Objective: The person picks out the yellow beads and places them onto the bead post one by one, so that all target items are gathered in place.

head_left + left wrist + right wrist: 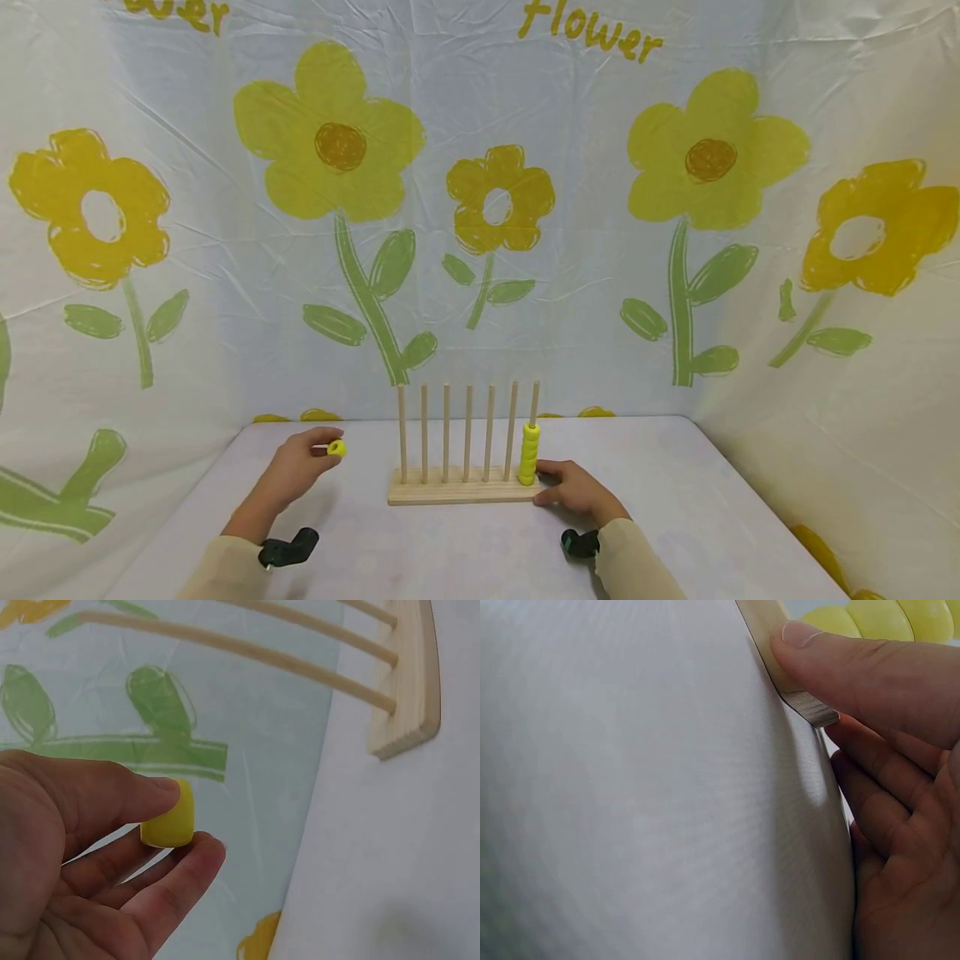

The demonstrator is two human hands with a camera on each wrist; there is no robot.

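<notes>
A yellow bead (337, 448) with a hole through it is pinched between the thumb and fingers of my left hand (296, 467), raised left of a wooden peg rack. In the left wrist view the same bead (174, 817) shows its smooth side under the thumb. The rack's base (461, 493) carries several upright pegs in a row. Yellow beads (528, 454) are stacked on the rightmost peg; its top stays bare. My right hand (577, 487) grips the base's right end, the thumb at the front and fingers behind, as the right wrist view shows at the base's corner (817, 711).
The rack stands on a white table (450, 550). Behind it hangs a cloth (577, 317) printed with yellow flowers, which also covers both sides. Each wrist wears a dark device, one on the left (290, 548) and one on the right (580, 544).
</notes>
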